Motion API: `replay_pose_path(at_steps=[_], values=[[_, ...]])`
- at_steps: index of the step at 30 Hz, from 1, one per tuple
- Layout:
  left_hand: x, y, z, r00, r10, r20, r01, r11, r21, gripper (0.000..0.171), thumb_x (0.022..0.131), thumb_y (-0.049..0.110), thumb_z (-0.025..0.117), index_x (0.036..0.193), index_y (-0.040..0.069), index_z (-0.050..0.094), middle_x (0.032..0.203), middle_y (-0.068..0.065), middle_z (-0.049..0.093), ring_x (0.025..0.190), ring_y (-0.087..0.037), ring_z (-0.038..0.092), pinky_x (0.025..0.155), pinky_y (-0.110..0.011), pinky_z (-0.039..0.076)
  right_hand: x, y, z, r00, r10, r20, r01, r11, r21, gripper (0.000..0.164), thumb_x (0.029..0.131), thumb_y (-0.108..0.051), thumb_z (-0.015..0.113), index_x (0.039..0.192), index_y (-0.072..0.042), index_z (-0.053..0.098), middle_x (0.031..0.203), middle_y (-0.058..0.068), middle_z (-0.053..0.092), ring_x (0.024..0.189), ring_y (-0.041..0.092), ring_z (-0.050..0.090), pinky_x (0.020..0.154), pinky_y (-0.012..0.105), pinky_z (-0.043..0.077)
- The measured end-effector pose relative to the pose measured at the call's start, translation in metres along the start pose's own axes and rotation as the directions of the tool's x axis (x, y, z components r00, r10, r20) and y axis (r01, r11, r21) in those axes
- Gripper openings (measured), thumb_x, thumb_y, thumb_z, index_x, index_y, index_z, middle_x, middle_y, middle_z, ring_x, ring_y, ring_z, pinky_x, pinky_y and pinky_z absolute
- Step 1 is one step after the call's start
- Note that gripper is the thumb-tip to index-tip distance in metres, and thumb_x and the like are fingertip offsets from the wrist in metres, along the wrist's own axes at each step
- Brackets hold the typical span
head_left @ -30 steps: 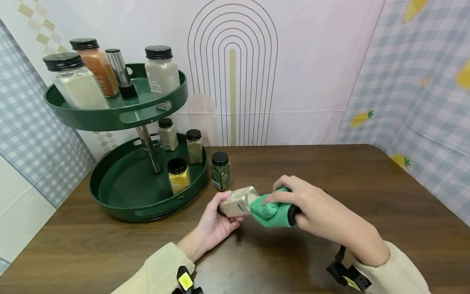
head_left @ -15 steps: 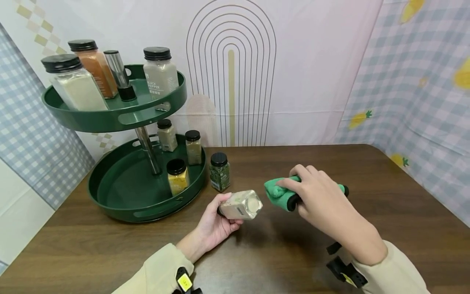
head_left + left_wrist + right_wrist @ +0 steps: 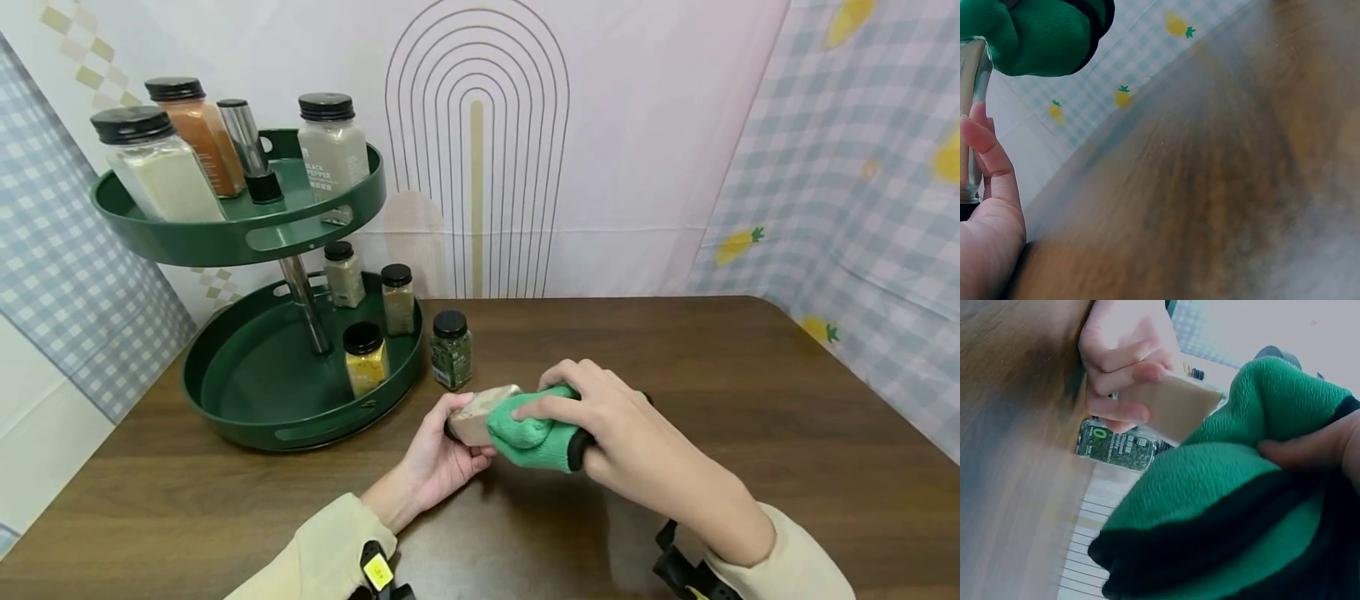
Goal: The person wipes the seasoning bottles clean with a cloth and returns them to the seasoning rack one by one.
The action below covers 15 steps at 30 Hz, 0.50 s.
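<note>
In the head view my left hand grips a small glass spice jar by its black-lidded end. The jar lies tilted on its side above the table, its base toward the right, and pale beige powder fills it in the right wrist view. My right hand holds a folded green cloth with black edging, its thumb pressing into the folds. Cloth covers the jar's base end. Just behind the left hand, a jar of dried green herbs with a black lid stands upright on the table.
A two-tier green turntable rack stands at the left. Its upper tray holds larger jars, such as the black pepper jar, and a silver grinder. Small jars, including a yellow one, stand on the lower tray. Brown wooden table extends right.
The right hand drew the cloth away to the right, baring the jar's base, then came back left so the cloth covers that end again. The left hand keeps its hold in place.
</note>
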<state>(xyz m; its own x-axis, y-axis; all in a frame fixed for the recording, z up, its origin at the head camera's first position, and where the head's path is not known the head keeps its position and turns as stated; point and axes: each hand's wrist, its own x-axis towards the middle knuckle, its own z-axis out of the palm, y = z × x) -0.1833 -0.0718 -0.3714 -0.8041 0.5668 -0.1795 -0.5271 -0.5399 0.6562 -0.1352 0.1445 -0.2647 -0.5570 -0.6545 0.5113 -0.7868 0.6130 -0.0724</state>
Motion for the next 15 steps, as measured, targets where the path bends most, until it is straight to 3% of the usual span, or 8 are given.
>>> replay_pose_path(at_steps=[9,15], values=[[0.001,0.000,-0.003,1.000,-0.005,0.004,0.005,1.000,-0.025,0.035,0.095,0.035,0.030,0.095,0.013,0.058,0.077,-0.001,0.065,0.056,-0.009,0.061,0.059,-0.019,0.048,0.001,0.013,0.002,0.997,0.063,-0.039,-0.068,0.991,-0.119,0.063,0.058,0.021,0.051,0.099,-0.023,0.070,0.100,0.002,0.056,0.090,0.023,0.053,0.071,0.038,0.042],[0.001,-0.001,-0.001,1.000,-0.003,-0.017,0.003,1.000,-0.018,0.034,0.095,0.036,0.031,0.099,0.013,0.056,0.079,-0.002,0.065,0.058,-0.010,0.060,0.058,-0.018,0.046,-0.003,0.021,0.000,0.980,0.189,-0.064,-0.199,0.948,-0.247,0.051,0.065,0.014,0.056,0.101,-0.019,0.070,0.094,0.007,0.057,0.081,0.026,0.051,0.064,0.038,0.042]])
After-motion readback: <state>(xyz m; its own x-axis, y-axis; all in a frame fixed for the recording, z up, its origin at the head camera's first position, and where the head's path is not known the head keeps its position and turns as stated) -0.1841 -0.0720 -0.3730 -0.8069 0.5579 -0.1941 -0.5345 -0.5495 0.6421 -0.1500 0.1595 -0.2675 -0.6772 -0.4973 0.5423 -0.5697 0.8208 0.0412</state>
